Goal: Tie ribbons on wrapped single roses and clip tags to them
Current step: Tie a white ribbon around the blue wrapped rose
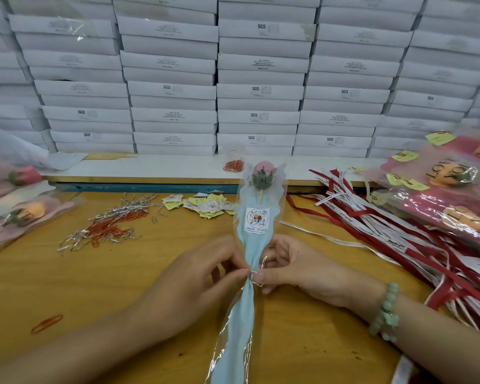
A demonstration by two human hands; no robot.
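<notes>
A single wrapped rose [257, 245] lies along the middle of the wooden desk [67, 286], its pink bloom pointing away from the person, with pale blue paper inside clear cellophane and a round printed sticker [257, 218] on the front. Both hands meet at the gathered neck of the wrap: the left hand [203, 278] and the right hand [297, 270] each pinch the silver twist tie [254, 276] between curled fingers. A green bead bracelet [387, 314] sits on the right wrist. Red and white ribbons [385, 231] sprawl to the right, beside more wrapped roses [455, 189]. Beyond the hands lie small paper tags [205, 207] and a heap of red paper clips and silver ties [108, 225]. Stacked white boxes [261, 90] fill the background.
</notes>
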